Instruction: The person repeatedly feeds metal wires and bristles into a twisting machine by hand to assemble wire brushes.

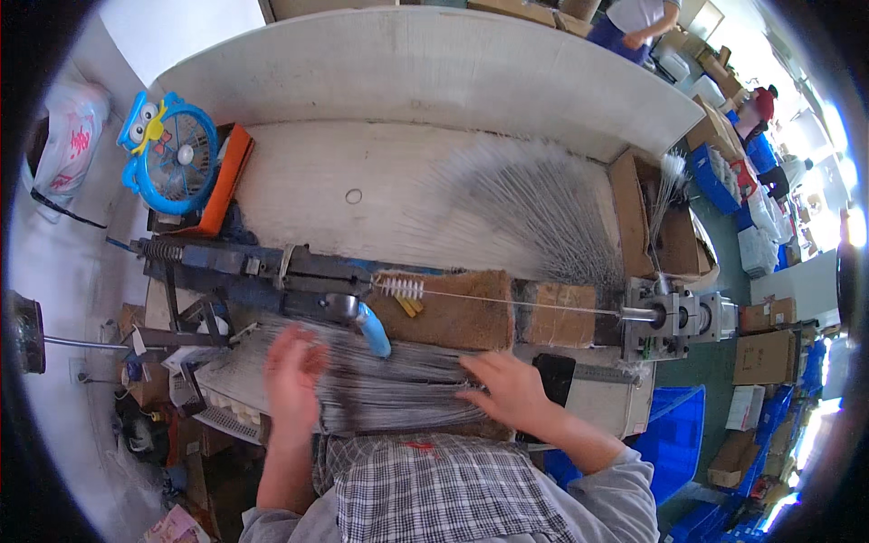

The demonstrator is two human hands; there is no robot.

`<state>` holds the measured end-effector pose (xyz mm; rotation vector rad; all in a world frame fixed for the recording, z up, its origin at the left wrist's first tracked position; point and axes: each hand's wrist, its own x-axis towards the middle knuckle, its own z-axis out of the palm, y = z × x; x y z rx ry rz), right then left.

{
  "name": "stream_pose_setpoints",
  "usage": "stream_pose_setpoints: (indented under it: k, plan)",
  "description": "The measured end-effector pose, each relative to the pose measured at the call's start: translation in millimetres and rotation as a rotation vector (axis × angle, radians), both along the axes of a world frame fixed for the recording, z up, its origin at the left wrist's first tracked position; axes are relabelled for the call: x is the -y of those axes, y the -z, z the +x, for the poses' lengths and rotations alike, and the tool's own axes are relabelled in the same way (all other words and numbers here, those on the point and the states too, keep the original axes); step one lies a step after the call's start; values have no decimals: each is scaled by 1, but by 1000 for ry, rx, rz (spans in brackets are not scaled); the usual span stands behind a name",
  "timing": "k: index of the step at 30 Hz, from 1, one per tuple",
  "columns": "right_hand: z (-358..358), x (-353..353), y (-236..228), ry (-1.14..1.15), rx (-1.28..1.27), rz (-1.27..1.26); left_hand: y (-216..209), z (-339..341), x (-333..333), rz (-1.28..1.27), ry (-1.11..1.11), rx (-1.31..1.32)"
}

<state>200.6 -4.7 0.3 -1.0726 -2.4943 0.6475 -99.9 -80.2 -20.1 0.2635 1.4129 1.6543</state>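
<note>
Past the apron [444, 484], I see remotely the left hand [295, 371], blurred (its grip I can't tell); well apart, the right hand [514, 391], fingers spread, at the right end of the wire bundle [398, 385], long axis left-to-right. A blue handle [372, 331] hides some far wires; beyond, loose wires [561, 213] fan out.

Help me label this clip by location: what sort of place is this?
Probably a small factory or workshop: thin wires lie bunched on the bench, a metal machine head sits at its right, and cardboard boxes stand nearby.
</note>
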Motion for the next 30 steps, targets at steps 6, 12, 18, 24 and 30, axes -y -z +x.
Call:
stream_pose_setpoints:
  k: [6, 12, 18, 24, 30]
  plan:
    - [0, -21, 9, 10, 7, -269, 88, -194, 144, 196, -405, 436]
    - [17, -29, -19, 145, -25, -265, 66, -231, 148, 7, -761, -160]
    - [46, -22, -18, 184, 66, -181, 50, -123, 90, 5, -887, 17]
    - [46, -21, -24, 95, 271, -125, 43, -32, 35, 178, -392, 333]
    - [54, -19, -13, 58, 276, -59, -8, 60, -25, 101, 56, 322]
